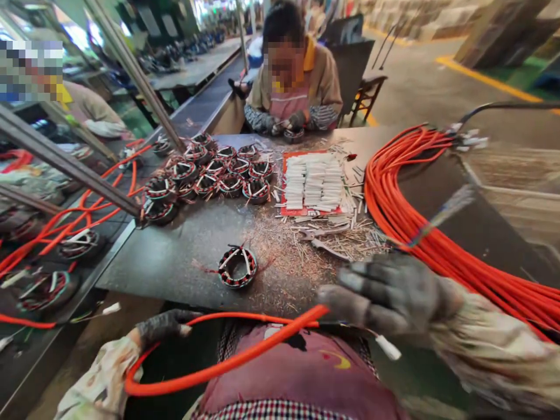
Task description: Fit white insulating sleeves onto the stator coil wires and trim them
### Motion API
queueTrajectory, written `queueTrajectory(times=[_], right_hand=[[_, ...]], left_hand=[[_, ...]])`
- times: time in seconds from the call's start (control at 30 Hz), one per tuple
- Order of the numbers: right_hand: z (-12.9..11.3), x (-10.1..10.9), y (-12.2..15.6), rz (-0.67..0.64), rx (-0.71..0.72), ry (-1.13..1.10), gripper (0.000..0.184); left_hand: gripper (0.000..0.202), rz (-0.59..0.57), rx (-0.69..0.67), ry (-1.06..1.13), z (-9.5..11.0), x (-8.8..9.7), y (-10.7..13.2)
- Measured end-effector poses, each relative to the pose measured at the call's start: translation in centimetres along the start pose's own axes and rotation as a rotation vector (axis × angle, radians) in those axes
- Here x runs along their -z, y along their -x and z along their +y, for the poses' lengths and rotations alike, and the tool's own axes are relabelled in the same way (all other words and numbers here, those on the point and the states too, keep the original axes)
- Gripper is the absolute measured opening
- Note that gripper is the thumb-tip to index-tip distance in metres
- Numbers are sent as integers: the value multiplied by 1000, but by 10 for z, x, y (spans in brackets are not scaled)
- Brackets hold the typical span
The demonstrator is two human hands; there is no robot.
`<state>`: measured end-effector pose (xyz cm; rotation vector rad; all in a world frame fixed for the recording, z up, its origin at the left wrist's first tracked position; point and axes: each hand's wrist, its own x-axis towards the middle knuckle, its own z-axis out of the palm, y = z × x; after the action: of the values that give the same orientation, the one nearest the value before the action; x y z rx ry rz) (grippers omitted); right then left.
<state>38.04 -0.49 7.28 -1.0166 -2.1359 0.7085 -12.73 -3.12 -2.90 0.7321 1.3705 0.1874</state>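
An orange cable (227, 364) bends in a loop between my two gloved hands. My left hand (164, 326) is closed around it at the lower left. My right hand (389, 291) grips the cable near one end, fingers wrapped over it. A blurred spray of thin coloured wires (441, 216) shows above the right hand; whether they belong to this cable I cannot tell. Below that hand hangs a white connector (387, 347) on a thin lead. On the table ahead sits one wound stator ring (237, 266), with white sleeves and red-black windings.
Several more stators (214, 169) stand grouped at the back left. White sleeves (312, 181) lie on a red sheet beside pliers (326, 240) and wire scraps. A thick bundle of orange cables (394, 198) drapes along the right. Opposite, a co-worker (293, 87) handles a stator. Metal posts (131, 70) rise left.
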Motion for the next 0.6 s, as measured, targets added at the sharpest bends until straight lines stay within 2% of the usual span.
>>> queueTrajectory(times=[0.03,0.1,0.17,0.2,0.23,0.27,0.3,0.33,0.4,0.43,0.47,0.53,0.6], right_hand=[[-5,-17,-21,-101,154,25,23],[-15,-55,-50,-137,410,47,16],[-22,-96,-61,-179,613,166,17],[-24,-116,-63,-228,685,254,17],[-24,-133,-63,-294,751,331,17],[-24,-148,-63,-360,805,388,16],[-23,-161,-63,-414,860,414,16],[-23,-170,-64,-446,912,413,16],[-23,-181,-66,-431,972,379,18],[-23,-183,-67,-399,975,365,19],[-23,-184,-68,-370,963,359,20],[-23,-182,-67,-319,929,341,21],[-16,-176,-62,-255,948,251,21]], left_hand=[[40,24,36,34,-10,6,0],[40,187,37,5,-19,14,5],[36,335,-32,-119,-11,12,13],[33,335,-80,-189,-1,5,17],[30,273,-141,-236,12,-6,20],[29,158,-225,-252,27,-22,22],[31,20,-317,-222,43,-41,21],[31,-33,-447,-132,59,-62,18],[36,44,-705,101,89,-107,6],[43,67,-781,197,102,-128,-2],[47,53,-798,232,112,-147,-10],[36,-50,-725,174,125,-173,-24],[22,-155,-604,102,128,-185,-35]])
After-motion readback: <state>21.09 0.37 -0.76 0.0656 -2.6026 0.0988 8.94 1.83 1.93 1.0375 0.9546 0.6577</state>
